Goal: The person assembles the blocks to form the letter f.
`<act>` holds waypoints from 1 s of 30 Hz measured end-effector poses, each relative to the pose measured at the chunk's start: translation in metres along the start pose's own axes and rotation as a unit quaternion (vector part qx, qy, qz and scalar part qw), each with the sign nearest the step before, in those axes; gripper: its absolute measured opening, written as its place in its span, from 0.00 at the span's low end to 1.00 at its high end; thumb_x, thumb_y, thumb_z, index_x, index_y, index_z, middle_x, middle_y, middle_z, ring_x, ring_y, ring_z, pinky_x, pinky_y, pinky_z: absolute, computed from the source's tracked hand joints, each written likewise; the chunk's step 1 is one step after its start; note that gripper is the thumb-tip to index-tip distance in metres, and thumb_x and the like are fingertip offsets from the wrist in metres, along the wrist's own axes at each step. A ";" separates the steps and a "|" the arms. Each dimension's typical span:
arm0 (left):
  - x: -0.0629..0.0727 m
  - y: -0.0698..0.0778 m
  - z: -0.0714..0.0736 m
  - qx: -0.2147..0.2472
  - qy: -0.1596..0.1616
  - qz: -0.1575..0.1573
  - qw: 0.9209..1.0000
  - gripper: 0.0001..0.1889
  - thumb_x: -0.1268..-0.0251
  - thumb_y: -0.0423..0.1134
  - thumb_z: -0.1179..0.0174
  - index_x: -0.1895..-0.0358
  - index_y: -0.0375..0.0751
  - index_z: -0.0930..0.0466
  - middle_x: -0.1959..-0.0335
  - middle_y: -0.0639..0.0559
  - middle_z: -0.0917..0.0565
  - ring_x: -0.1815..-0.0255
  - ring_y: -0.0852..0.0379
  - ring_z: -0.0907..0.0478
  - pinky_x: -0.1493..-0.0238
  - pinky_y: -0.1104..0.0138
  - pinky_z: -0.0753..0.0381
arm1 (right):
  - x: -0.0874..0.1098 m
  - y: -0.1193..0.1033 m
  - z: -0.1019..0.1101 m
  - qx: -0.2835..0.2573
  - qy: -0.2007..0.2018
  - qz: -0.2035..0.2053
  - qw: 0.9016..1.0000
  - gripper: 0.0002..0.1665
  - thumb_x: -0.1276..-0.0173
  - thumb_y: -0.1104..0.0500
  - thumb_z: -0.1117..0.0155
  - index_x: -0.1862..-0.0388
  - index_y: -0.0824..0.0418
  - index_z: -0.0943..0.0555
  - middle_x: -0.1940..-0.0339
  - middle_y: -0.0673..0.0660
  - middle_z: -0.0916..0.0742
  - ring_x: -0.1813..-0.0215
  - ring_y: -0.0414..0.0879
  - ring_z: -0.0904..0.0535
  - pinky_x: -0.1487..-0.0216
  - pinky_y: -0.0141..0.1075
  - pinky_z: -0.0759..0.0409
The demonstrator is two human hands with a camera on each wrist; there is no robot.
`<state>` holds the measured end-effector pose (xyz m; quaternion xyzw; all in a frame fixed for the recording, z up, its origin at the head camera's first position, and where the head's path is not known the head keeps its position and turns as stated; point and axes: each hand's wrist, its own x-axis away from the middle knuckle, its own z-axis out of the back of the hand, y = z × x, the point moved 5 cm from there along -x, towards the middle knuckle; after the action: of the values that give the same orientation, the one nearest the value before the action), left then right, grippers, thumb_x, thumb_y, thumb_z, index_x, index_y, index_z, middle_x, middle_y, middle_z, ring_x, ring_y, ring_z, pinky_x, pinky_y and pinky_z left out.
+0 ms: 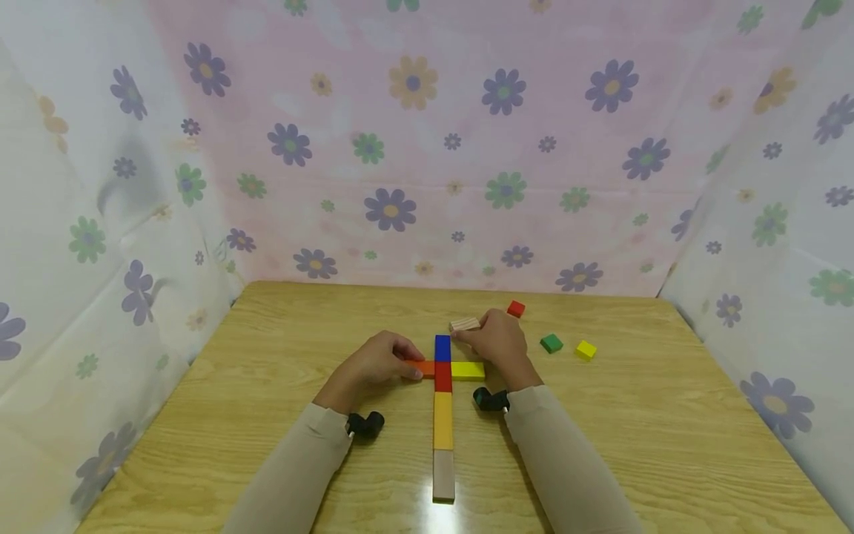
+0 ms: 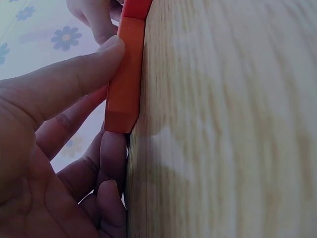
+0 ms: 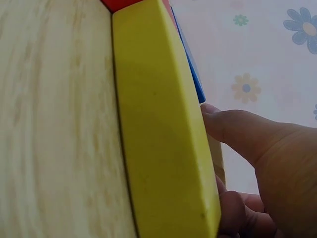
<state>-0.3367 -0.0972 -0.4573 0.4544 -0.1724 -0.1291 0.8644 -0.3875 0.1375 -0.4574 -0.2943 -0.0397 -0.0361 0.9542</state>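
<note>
My left hand [image 1: 380,361] pinches the orange block [image 2: 126,74], thumb on the near side and fingers behind it, at the left arm of a cross of blocks on the table. My right hand [image 1: 502,343] holds a plain wooden block [image 1: 463,324] just beyond the cross's far end, its thumb near the blue block [image 1: 442,347]. In the right wrist view a yellow block [image 3: 153,114] hides most of that wooden block. A red block [image 1: 443,377] sits at the crossing, followed toward me by an amber block [image 1: 443,420] and a pale wooden block [image 1: 443,475].
Right of the right hand lie a green block [image 1: 551,343] and a small yellow block [image 1: 586,351]. Another red block [image 1: 516,308] stands behind that hand. Flowered cloth [image 1: 414,163] surrounds the wooden table [image 1: 267,445] at the back and sides.
</note>
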 end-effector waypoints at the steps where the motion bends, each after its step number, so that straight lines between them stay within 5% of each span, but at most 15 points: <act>1: 0.000 0.001 0.000 0.002 0.000 -0.001 1.000 0.11 0.40 0.38 0.24 0.54 0.46 0.09 0.57 0.53 0.12 0.56 0.55 0.20 0.48 0.60 0.20 | 0.000 0.000 0.000 0.003 0.003 0.001 1.000 0.35 0.45 0.31 0.21 0.83 0.56 0.26 0.87 0.51 0.22 0.82 0.49 0.25 0.83 0.35 0.36; 6: 0.001 0.003 0.000 0.008 -0.002 -0.001 1.000 0.12 0.40 0.38 0.24 0.53 0.44 0.09 0.56 0.52 0.12 0.56 0.56 0.20 0.48 0.61 0.20 | 0.000 0.000 0.002 0.010 0.007 0.005 1.000 0.36 0.46 0.31 0.21 0.85 0.55 0.29 0.89 0.49 0.32 0.84 0.48 0.33 0.84 0.35 0.39; 30: 0.000 0.000 -0.001 0.007 -0.003 0.001 1.000 0.10 0.39 0.38 0.24 0.54 0.46 0.09 0.58 0.53 0.13 0.57 0.54 0.21 0.49 0.61 0.20 | 0.001 -0.002 0.003 0.011 0.006 0.005 1.000 0.36 0.47 0.30 0.20 0.84 0.55 0.28 0.88 0.49 0.33 0.83 0.48 0.33 0.83 0.35 0.39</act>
<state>-0.3364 -0.0969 -0.4576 0.4600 -0.1764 -0.1285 0.8607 -0.3871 0.1375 -0.4535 -0.2840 -0.0332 -0.0321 0.9577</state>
